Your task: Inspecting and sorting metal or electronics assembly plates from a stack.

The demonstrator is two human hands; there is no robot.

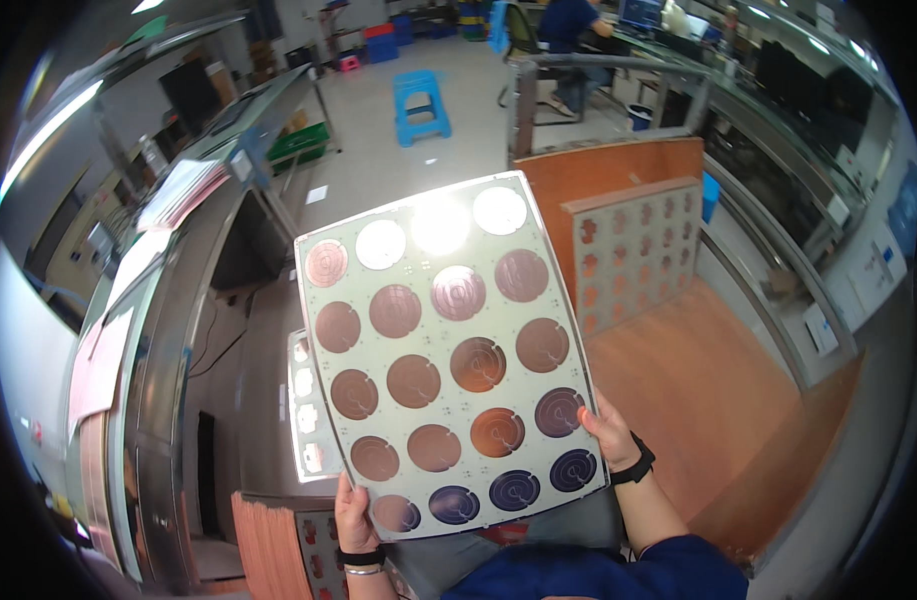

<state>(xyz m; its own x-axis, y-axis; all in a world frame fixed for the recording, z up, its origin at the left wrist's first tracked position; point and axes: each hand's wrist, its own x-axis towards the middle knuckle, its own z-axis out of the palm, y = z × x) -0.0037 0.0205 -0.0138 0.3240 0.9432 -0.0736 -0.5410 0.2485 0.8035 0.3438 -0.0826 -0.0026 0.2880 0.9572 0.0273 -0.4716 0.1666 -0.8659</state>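
Note:
I hold up a large pale circuit board panel in front of me, tilted, with rows of round copper-coloured discs. Some discs at its far edge shine white with glare, and the ones near its lower right look dark. My left hand is closed on the lower left edge. On the right edge, low down, my right hand grips with the thumb over the face; its other fingers are mostly hidden behind the panel. A black band circles each wrist.
At right, an orange-brown wooden bin has a panel stack leaning inside. Copper-edged boards stand at lower left, below another panel. A bench with papers runs along the left. Ahead are a blue stool and a seated person.

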